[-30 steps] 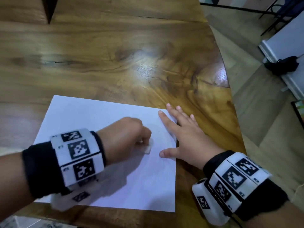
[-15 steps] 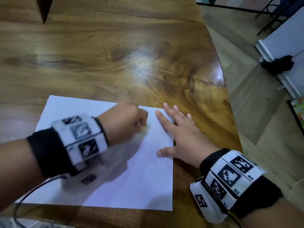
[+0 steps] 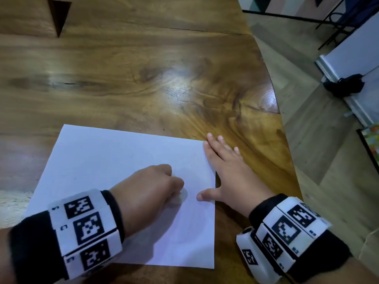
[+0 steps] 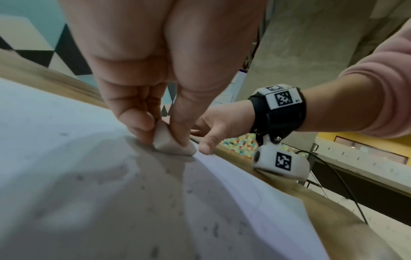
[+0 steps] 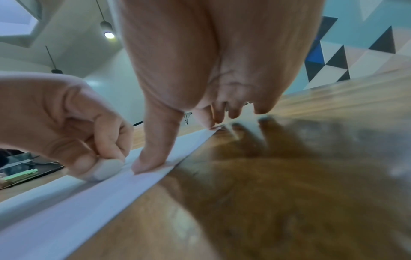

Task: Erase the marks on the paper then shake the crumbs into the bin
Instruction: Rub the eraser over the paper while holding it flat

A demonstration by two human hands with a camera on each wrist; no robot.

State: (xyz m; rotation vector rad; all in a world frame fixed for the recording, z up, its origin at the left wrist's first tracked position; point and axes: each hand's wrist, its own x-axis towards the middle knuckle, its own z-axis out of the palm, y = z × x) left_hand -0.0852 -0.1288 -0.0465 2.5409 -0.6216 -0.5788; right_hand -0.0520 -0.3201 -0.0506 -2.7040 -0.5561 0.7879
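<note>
On the wooden counter [image 3: 143, 68], the left hand [image 3: 147, 187] pinches an eraser [image 4: 172, 142] against the paper [image 3: 98, 160]; the right hand [image 3: 231, 175] presses its edge, fingers [image 3: 217, 144] straight and spread.

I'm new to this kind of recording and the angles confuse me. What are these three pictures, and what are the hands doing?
No machine here: a person wears cameras. One picture comes from the head, looking down; the other two from each wrist, looking along the fingers. The patterned wristbands are part of the rig. A white paper lies on a wooden table. The left hand pinches a small white eraser against the sheet. The right hand lies flat, its thumb and forefinger on the paper's edge. Small crumbs dot the paper.
</note>
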